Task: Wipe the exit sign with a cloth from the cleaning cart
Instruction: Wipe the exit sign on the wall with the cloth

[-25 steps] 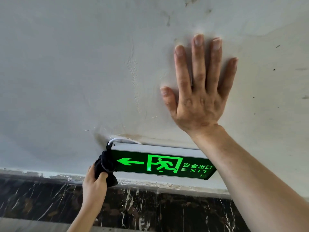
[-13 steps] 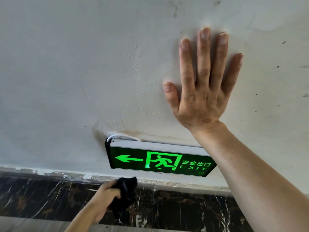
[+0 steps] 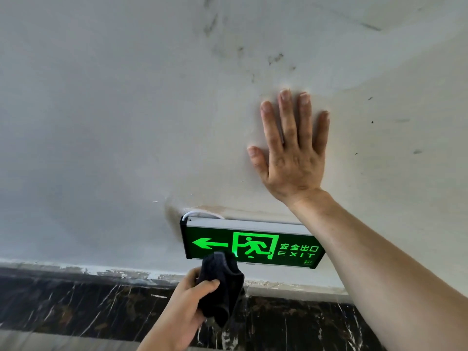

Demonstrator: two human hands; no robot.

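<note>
A green lit exit sign (image 3: 253, 245) with a left arrow, a running figure and the word EXIT is mounted low on a pale wall. My left hand (image 3: 188, 307) grips a black cloth (image 3: 221, 287) just below the sign; the cloth's top edge overlaps the sign's lower edge under the arrow. My right hand (image 3: 291, 158) lies flat on the wall above the sign, fingers spread, holding nothing. My right forearm crosses in front of the sign's right end.
The pale plaster wall (image 3: 114, 122) is scuffed and stained. A thin white cable (image 3: 200, 214) loops out above the sign's top left corner. Below runs a dark marble skirting band (image 3: 76, 307) with white veins.
My left hand left the sign's left end with the cloth, dropped below the sign, then moved right and up to its lower edge. The view tilted upward; my right hand stayed on the wall.
</note>
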